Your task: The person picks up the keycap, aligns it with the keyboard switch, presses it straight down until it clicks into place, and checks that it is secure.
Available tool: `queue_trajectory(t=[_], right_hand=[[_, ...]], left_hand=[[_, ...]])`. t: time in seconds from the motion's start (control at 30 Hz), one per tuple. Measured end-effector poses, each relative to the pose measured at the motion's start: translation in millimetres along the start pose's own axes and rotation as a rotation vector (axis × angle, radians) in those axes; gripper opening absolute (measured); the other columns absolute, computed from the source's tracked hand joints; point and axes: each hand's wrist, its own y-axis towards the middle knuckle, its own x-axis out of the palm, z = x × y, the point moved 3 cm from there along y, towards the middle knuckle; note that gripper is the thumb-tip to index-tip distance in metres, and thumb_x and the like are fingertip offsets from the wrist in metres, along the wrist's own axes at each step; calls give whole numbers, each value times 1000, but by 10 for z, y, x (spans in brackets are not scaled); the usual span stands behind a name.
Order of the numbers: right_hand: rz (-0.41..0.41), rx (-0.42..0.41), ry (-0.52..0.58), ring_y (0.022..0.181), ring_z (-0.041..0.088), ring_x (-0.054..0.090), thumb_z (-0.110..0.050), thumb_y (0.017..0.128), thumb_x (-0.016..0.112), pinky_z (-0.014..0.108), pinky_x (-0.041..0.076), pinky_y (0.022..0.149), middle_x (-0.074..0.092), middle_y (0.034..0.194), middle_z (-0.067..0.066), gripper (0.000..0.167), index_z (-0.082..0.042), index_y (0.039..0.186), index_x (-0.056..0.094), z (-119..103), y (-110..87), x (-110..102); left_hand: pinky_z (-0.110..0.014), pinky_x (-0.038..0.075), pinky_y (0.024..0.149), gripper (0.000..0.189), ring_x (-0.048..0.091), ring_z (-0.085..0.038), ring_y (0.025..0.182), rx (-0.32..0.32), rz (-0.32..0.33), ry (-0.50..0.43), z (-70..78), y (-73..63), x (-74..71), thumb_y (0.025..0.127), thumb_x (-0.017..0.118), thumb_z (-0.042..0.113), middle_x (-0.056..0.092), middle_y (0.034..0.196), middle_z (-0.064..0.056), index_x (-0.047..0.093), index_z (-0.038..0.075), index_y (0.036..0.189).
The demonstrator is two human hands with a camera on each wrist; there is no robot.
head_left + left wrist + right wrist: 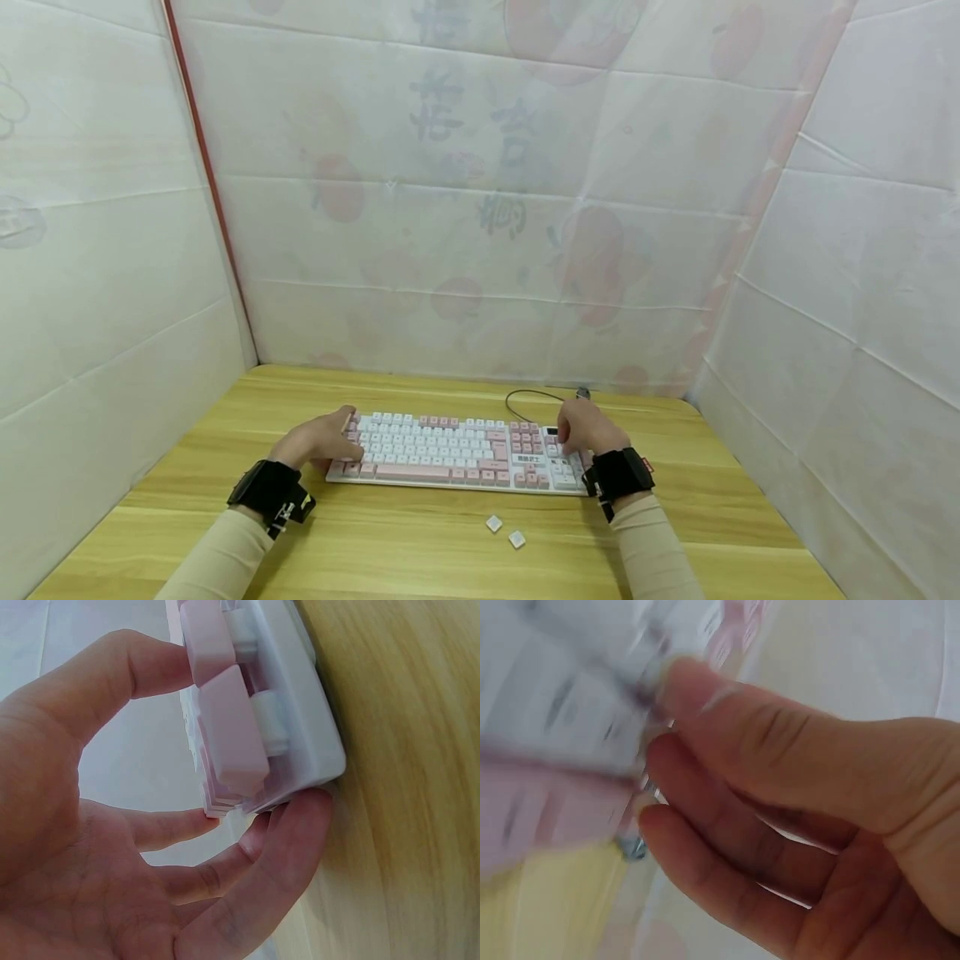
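A pink and white keyboard (427, 450) lies flat on the wooden table. My left hand (318, 439) grips its left end. In the left wrist view the thumb touches a pink keycap (231, 727) from above, while the other fingers (281, 862) bend along the side edge and the base. Over the number pad at the right end is my right hand (588, 427). Its thumb (697, 694) and bent fingers come together at the keys and seem to pinch a keycap, though blur and the fingertips mostly hide it. Two loose white keycaps, one (493, 523) left of the other (517, 539), lie in front of the keyboard.
A thin dark cable (517, 394) loops behind the keyboard to a small dark plug (582, 392). Pale printed cloth walls (465, 250) enclose the wooden table (390, 550) at the back and both sides. Each wrist wears a black strap with a camera.
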Motion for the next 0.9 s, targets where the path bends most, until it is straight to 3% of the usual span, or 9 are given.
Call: queue_trajectory(t=[0.2,0.43,0.73,0.9], right_hand=[[-17,2,42,65,14,57,7,75,85,31,52,62,67,72,1,17,-8,73,76,47,-25,-11],[-32,-7,49,65,15,57,9,74,84,31,51,61,66,72,0,19,-7,73,75,-5,-21,-9],[-18,-23,33,63,15,56,9,78,81,32,50,62,67,70,1,19,-7,70,75,-25,-30,-25],[-19,-41,40,62,14,56,8,77,82,32,51,62,66,69,0,19,-8,69,75,2,-17,-26]], left_hand=[[-36,52,64,104,58,-26,88,1,-6,-12,-4,-3,-1,82,75,20,46,144,-36,13,-3,163],[-34,48,61,105,54,-23,72,2,-13,-23,-12,-10,13,82,74,19,50,140,-33,11,-3,163],[-34,48,63,106,57,-25,81,-3,-9,-10,-15,-4,9,81,74,20,48,143,-34,11,-2,164],[-37,49,72,105,56,-30,98,4,1,30,-7,-1,-1,82,75,22,43,149,-38,13,-4,163]])
